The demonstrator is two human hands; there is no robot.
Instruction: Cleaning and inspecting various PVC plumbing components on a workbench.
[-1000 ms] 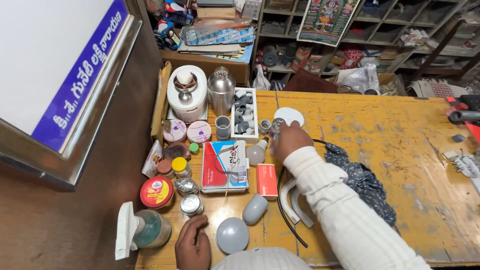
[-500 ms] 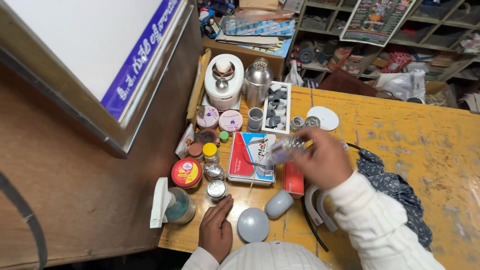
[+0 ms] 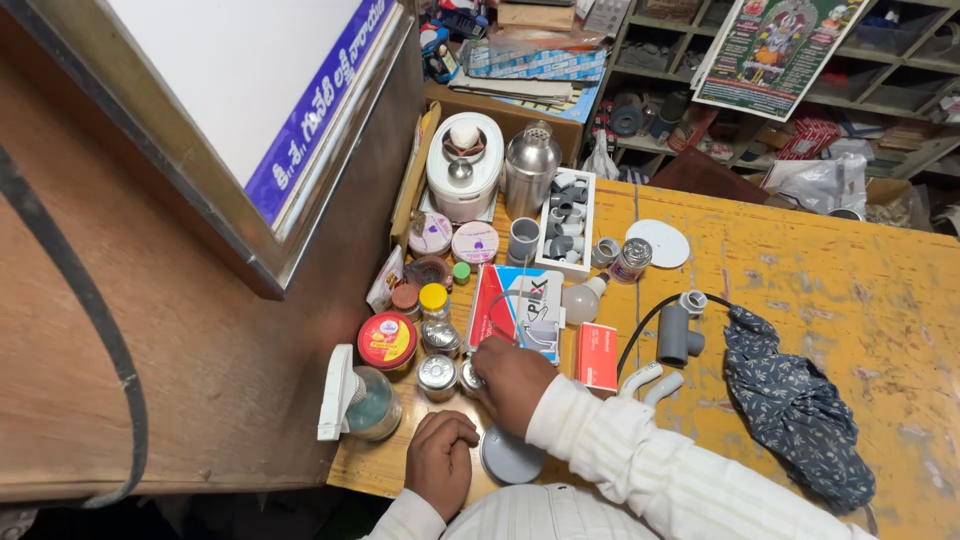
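— Looking down at the yellow workbench (image 3: pixel 800 300), where does the right hand (image 3: pixel 512 380) sit?

— It has reached across to the near left corner, fingers curled together over a small silver tin (image 3: pixel 470 377); whether they pinch it or only rest on it cannot be told, since the knuckles hide the tips.

— And the left hand (image 3: pixel 443 462)?

— It lies as a loose fist at the bench's near edge, fingers folded under, holding nothing that shows. It is just beside a grey round lid (image 3: pixel 508 458), which the right forearm partly covers.

— What stands around that tin?

— Another silver tin (image 3: pixel 437 375) just to its left, a red round tin (image 3: pixel 387 340) beyond that, and a spray bottle (image 3: pixel 358 403) at the corner. A red and blue flat packet (image 3: pixel 517 310) lies just behind the right hand (a small red box (image 3: pixel 598 355) is beside it).

— Farther right?

— A grey pipe fitting (image 3: pixel 676 333) with a black cable (image 3: pixel 640 335), then a dark patterned cloth (image 3: pixel 795 405), well apart from both hands.
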